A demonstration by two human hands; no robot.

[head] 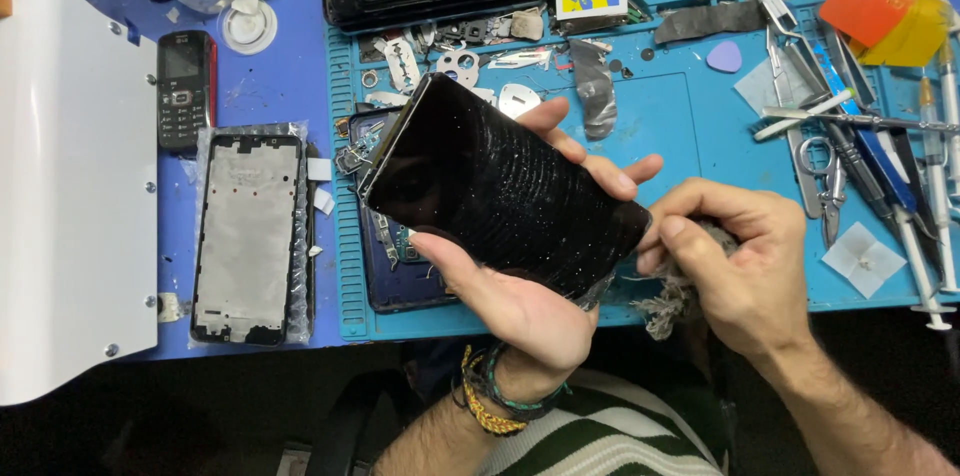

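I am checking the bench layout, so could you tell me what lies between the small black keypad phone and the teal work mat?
Head view: only bare blue tabletop lies between the small black keypad phone and the teal work mat.

phone screen panel [505, 198] | black, glossy, dust-specked | tilted, held above blue mat | grey cloth wad [690, 271] at its lower-right corner

1. One black screen panel [505, 198], in the middle.
2. Two hands: left hand [520, 306] and right hand [745, 271], near.
3. One grey rag [672, 301], near right.
4. One phone frame [247, 236], left.
5. One keypad phone [184, 88], far left.
6. One blue mat [690, 126].
7. One pair of scissors [822, 181], right.
8. Two syringes [925, 236], far right.
9. One purple pick [724, 57], far.
10. One white lid [248, 25], far left.
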